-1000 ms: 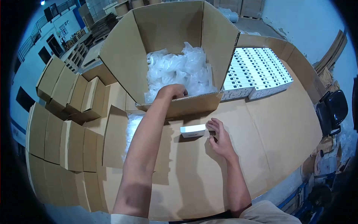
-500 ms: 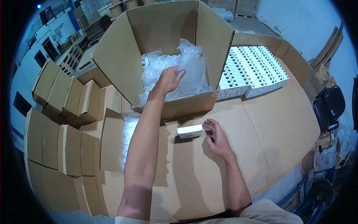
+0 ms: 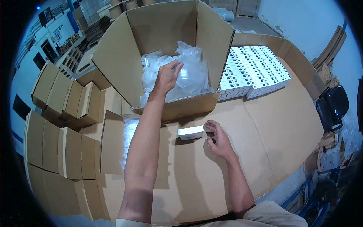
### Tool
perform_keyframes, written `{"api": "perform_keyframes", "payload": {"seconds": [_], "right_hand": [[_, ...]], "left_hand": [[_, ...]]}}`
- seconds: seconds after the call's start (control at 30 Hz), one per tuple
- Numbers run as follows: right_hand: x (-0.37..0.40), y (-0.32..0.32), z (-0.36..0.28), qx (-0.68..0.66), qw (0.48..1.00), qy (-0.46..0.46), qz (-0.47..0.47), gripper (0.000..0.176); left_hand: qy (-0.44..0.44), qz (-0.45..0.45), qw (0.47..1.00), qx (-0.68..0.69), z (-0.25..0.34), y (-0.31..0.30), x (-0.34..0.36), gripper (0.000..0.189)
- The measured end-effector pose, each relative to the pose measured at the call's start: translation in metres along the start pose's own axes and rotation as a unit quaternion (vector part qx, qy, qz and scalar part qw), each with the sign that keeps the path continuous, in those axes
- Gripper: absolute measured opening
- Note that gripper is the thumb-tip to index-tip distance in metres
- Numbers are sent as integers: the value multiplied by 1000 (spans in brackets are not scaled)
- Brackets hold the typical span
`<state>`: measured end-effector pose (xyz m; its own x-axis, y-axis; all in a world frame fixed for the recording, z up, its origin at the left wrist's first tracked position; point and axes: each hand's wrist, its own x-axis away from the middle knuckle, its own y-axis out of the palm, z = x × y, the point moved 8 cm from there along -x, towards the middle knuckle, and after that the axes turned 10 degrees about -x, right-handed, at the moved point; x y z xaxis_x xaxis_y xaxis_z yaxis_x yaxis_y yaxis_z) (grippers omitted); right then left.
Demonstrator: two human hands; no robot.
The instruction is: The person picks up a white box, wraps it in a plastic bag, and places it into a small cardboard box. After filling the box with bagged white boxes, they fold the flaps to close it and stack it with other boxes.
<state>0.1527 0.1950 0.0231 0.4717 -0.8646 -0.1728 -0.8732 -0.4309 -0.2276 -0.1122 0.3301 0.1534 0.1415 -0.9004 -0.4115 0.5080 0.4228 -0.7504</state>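
My left hand point(image 3: 167, 76) reaches into a large open cardboard box point(image 3: 162, 20), its thumb and fingers closed together at a clear plastic bag point(image 3: 189, 73) on top of a heap of such bags. The exact grip is partly hidden by the hand. In front of the big box, a small white box point(image 3: 190, 132) rests on the cardboard-covered table. Just right of it, my right hand point(image 3: 220, 142) stands with curved fingers and thumb apart, holding nothing.
White boxes with dark markings point(image 3: 255, 70) are stacked in rows at the right rear. Several brown cartons point(image 3: 72, 151) line the left side. An open carton with clear plastic packs point(image 3: 129, 132) sits beside my left forearm. A black chair point(image 3: 334, 106) stands at far right.
My left hand has shifted slightly up over the bags, and its thumb has drawn closer to the fingers. The top bags have changed shape. My right hand and the small white box stay in place.
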Motion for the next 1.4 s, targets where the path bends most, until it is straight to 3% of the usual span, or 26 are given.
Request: {"api": "perform_keyframes", "payload": {"seconds": [0.13, 0.23, 0.33, 0.43, 0.63, 0.73, 0.9, 1.0, 1.13, 1.23, 1.33, 1.4], "right_hand": [[-1, 0, 0, -5, 1000, 11, -2, 64], [0, -1, -1, 13, 1000, 1, -2, 64], [0, -1, 2, 20, 1000, -2, -1, 63], [0, -1, 2, 13, 1000, 5, 1, 63], [0, -1, -1, 2, 1000, 12, 11, 61], [0, -1, -3, -6, 1000, 11, 9, 61], [0, -1, 2, -12, 1000, 11, 8, 60], [1, 0, 2, -11, 1000, -1, 14, 60], [5, -2, -3, -33, 998, -15, 43, 57], [8, -5, 2, -41, 994, -30, 98, 52], [20, -8, 10, -86, 983, -21, 162, 35], [28, -9, 26, -123, 975, -14, 185, 29]], "left_hand": [[77, 89, 992, -35, -1, -6, -1, 26], [36, 90, 994, 44, 3, -10, 3, 21], [8, 56, 997, 49, 12, -13, 3, 22], [10, 86, 995, 41, 10, -14, 1, 19], [152, 264, 952, -32, 20, -37, 8, 15], [46, 251, 966, 54, 5, -44, 5, 17], [-68, 302, 930, 197, -14, -59, 7, 23], [-81, 351, 902, 237, -2, -82, 18, 22], [-36, 456, 872, 172, 14, -111, 32, 23], [-94, 405, 863, 288, 38, -114, 66, 25], [-113, 392, 853, 325, 65, -104, 118, 25], [-126, 408, 861, 276, 72, -86, 161, 23]]}}
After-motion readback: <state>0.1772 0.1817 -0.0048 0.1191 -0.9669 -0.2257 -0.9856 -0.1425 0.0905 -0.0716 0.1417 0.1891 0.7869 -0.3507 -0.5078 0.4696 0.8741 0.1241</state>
